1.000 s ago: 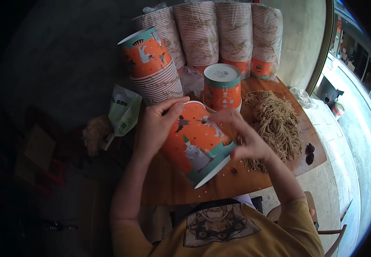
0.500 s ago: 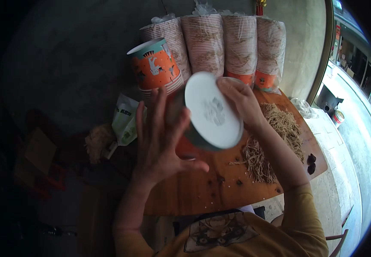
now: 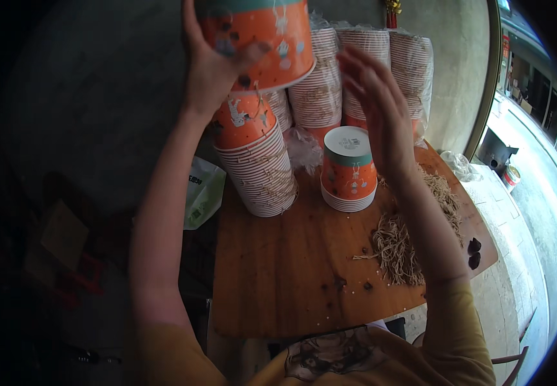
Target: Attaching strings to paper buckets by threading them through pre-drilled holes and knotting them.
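My left hand point(image 3: 217, 80) grips an orange paper bucket point(image 3: 262, 48) with a teal band, held up high at the top edge of the view. Under it, a tall leaning stack of paper buckets point(image 3: 259, 174) stands on the table's left side, a string hanging down its side. My right hand point(image 3: 381, 106) is raised with fingers stretched out and nothing in it. Below and to the left of that hand is a short stack of upturned buckets point(image 3: 349, 170), its white base facing up.
Tall plastic-wrapped bucket stacks point(image 3: 362, 74) line the wall. A heap of beige strings point(image 3: 399, 254) covers the right of the wooden table point(image 3: 278, 276), with dark sunglasses point(image 3: 474, 253) near its edge. A white-green bag point(image 3: 204, 193) lies at left.
The bucket near both hands has left my right hand; the upturned stack now shows at mid-table. My left hand has risen far up, holding a bucket. My right hand has opened.
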`<state>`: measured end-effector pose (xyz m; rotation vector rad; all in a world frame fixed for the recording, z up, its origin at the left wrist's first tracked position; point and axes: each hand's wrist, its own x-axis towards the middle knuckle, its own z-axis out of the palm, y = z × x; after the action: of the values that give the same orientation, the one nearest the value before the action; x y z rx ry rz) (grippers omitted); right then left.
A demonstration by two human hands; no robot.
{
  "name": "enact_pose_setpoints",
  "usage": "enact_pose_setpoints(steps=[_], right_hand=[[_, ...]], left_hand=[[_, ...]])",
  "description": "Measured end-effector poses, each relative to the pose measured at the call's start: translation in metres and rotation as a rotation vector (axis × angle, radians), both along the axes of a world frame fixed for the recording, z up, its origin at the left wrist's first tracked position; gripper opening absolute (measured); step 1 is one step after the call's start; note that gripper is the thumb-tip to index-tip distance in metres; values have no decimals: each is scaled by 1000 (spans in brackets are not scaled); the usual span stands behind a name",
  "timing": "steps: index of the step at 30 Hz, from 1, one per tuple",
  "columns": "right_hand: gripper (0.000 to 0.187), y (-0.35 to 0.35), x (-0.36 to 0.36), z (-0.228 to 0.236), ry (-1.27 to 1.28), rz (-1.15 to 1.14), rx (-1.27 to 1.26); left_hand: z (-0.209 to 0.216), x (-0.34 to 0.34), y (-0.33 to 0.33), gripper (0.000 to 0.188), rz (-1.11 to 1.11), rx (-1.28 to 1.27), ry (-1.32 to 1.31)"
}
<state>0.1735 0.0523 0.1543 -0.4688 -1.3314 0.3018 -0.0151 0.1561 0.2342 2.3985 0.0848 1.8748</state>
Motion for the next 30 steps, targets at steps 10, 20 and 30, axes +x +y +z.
enact_pose_setpoints(steps=[10, 20, 30], right_hand=[[28, -45, 18, -101, -67, 26, -423], [53, 23, 91, -116, -547, -717, -408], [54, 95, 98, -139, -995, -770, -554]], left_hand=[[-8, -25, 118, 125, 138, -138, 2], [-91, -34, 96, 122, 196, -463, -1], [-166, -39, 46, 69, 565, -379, -300]])
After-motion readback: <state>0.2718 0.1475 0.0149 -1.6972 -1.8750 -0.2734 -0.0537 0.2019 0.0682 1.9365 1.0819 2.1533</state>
